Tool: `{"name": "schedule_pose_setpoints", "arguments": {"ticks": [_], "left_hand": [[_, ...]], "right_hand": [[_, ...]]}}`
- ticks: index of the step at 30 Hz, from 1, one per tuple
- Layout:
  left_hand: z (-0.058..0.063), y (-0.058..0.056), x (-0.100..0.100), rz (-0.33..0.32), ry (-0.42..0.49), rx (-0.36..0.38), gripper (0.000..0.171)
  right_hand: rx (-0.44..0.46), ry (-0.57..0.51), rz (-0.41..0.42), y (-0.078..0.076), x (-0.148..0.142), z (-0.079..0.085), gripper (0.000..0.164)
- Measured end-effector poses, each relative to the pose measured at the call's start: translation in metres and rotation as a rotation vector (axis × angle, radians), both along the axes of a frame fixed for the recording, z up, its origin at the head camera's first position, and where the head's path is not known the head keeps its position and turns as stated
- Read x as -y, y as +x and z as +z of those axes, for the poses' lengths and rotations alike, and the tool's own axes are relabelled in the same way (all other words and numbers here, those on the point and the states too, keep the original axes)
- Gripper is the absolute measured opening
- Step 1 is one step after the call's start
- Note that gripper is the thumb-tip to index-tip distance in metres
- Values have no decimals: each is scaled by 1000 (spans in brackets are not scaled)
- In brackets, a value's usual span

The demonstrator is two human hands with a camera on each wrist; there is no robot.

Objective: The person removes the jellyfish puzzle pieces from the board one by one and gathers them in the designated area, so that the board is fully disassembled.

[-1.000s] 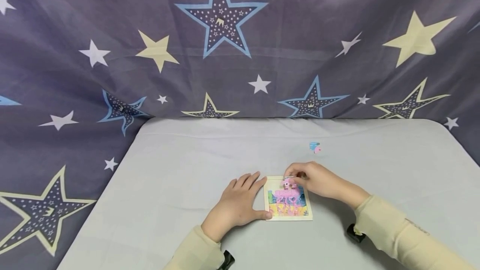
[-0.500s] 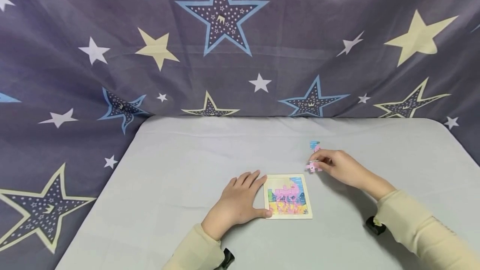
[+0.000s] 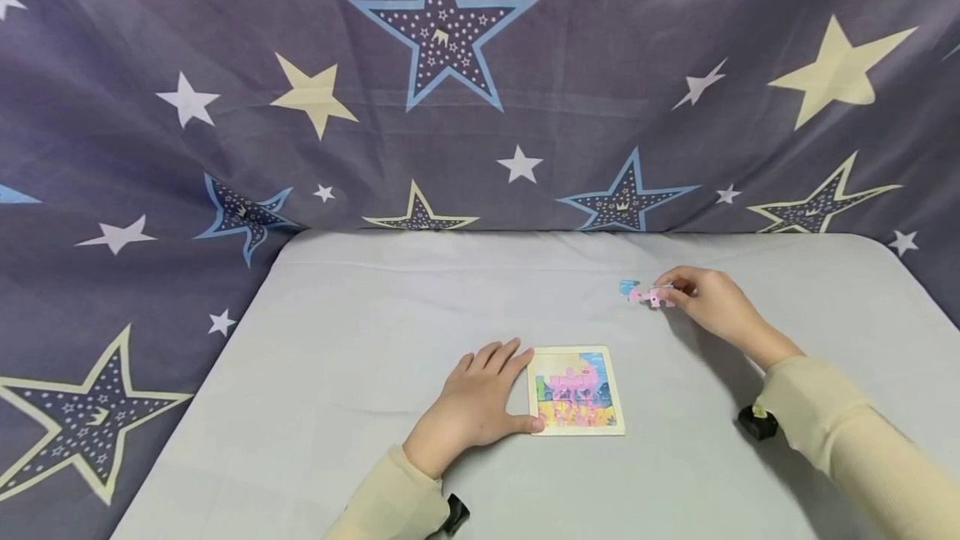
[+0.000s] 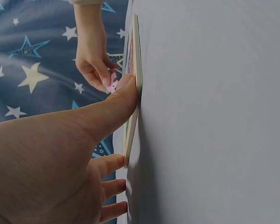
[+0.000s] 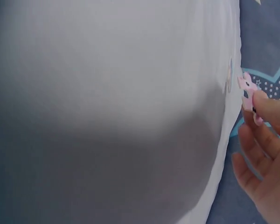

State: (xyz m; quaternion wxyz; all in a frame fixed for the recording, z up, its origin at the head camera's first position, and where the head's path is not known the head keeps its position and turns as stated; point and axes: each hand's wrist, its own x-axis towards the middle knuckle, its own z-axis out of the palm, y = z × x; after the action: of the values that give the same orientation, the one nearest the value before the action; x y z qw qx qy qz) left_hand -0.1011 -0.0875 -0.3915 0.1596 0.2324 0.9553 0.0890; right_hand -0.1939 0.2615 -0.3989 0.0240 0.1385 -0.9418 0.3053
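In the head view, a square jigsaw board (image 3: 577, 431) with a pale frame lies on the table, partly filled with a pink, blue and yellow picture. My left hand (image 3: 480, 402) is spread at its left side, the thumb resting on the lower left corner and the index fingertip at the upper left one. Behind the board, to the right, my right hand (image 3: 716, 307) pinches a pink puzzle piece (image 5: 247, 86) between thumb and fingers. Just left of that piece lies a loose blue-and-pink puzzle piece (image 3: 627, 287). A bare pale patch shows in the board's upper left.
The table (image 3: 360, 340) has a light grey cloth cover. A dark curtain (image 3: 480, 140) with stars hangs behind its far edge and along the left. Each wrist wears a small black device (image 3: 757, 422) below its beige sleeve.
My right hand has lifted the pink piece off the board and carried it right and away, beside the loose piece. My left hand has stayed at the board.
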Motion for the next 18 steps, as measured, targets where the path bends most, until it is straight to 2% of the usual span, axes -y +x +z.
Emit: {"name": "schedule_pose_setpoints", "arguments": {"ticks": [7,18], "left_hand": [[1,0,0,3,-3,9,92],[1,0,0,-2,0,17,92]], "right_hand": [[21,-9,-85,-11,-2,-4,19],[115,29,-99,-20,-3,-8,22]]}}
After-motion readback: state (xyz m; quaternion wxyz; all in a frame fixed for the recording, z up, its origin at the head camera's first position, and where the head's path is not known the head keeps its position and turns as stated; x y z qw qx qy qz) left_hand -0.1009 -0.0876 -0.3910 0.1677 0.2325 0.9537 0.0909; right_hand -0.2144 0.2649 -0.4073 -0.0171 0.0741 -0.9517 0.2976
